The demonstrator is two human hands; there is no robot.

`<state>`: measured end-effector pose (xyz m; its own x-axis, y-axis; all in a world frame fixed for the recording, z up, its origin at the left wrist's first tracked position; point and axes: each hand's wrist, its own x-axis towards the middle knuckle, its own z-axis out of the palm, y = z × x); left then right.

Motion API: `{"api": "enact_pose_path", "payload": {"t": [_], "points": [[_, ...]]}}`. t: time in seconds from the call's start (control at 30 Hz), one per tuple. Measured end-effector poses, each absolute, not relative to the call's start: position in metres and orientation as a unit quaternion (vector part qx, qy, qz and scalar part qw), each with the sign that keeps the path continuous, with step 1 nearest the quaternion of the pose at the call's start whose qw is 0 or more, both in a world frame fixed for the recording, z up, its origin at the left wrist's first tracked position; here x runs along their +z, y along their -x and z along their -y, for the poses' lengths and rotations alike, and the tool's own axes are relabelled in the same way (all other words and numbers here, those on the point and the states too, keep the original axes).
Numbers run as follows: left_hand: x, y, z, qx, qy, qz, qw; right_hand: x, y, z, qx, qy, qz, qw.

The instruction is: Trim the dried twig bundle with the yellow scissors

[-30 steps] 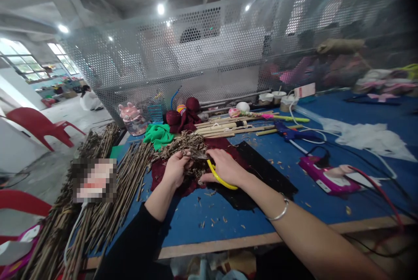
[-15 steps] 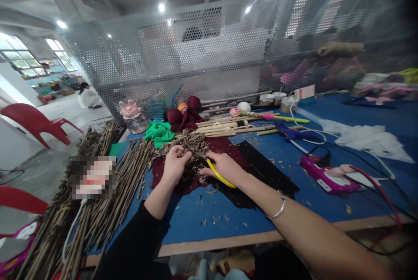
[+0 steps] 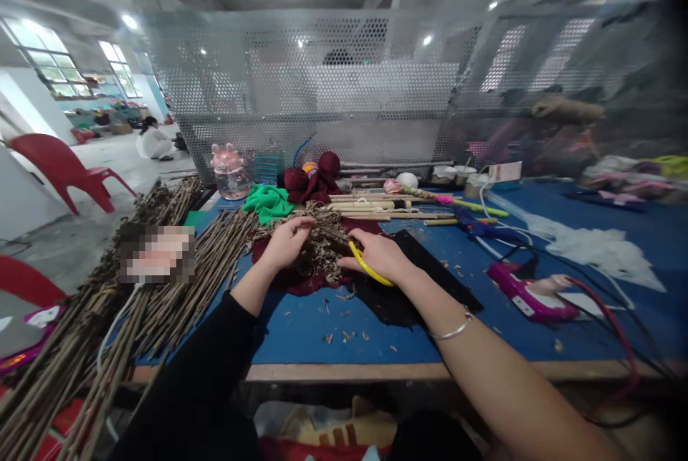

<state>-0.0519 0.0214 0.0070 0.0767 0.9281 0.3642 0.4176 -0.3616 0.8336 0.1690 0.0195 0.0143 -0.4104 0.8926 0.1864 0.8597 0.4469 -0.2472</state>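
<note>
1. Showed scattered dry scraps (image 3: 328,339) on the blue table (image 3: 387,355), just within its wooden near edge.
2. Clamped yellow-handled scissors (image 3: 372,274) in the right hand (image 3: 383,257), blades slanting leftward, apparently to bring the tips towards the other side.
3. Held the left hand (image 3: 287,243) at the blade ends, fingers curled inward, apart from the right; could not tell, at this size, whether pinching a stem.
4. Had dried plant matter (image 3: 322,260) heaped between and below both hands, on dark red cloth (image 3: 309,287), probably spread to gather crumbs; had black cloth (image 3: 451,292) laid along its right side.
5. Showed bare stalks (image 3: 185,296) lengthwise at the left, running past the near edge, likely for easy reach.
6. Set a magenta power strip (image 3: 529,295) at the right, a blue glue gun (image 3: 471,222) behind, probably clear of the cutting.
7. Lined up pale sticks (image 3: 370,216) beyond the heap, perhaps to save room; placed green cloth (image 3: 269,203) at their left, dark red balls (image 3: 329,162) behind.
8. Stood a pink-topped bottle (image 3: 228,167) upright before a perforated screen (image 3: 322,95), presumably out of elbow range.
</note>
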Motion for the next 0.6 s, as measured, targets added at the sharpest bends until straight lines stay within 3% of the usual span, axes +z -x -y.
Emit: {"api": "enact_pose_path", "payload": {"t": [0.13, 0.3, 0.43, 0.6], "points": [[0.009, 0.055, -0.015, 0.376, -0.781, -0.468, 0.17, 0.014, -0.17, -0.021, 0.06, 0.521, 0.835, 0.17], [-0.012, 0.046, -0.016, 0.244, -0.826, -0.489, 0.139, 0.011, -0.173, -0.028, 0.063, 0.53, 0.82, 0.208], [-0.016, 0.048, -0.025, 0.313, -0.805, -0.483, 0.141, 0.007, -0.176, -0.032, 0.081, 0.542, 0.815, 0.19], [0.005, 0.066, -0.025, 0.435, -0.716, -0.478, 0.265, 0.005, -0.179, -0.035, 0.076, 0.546, 0.808, 0.207]]}}
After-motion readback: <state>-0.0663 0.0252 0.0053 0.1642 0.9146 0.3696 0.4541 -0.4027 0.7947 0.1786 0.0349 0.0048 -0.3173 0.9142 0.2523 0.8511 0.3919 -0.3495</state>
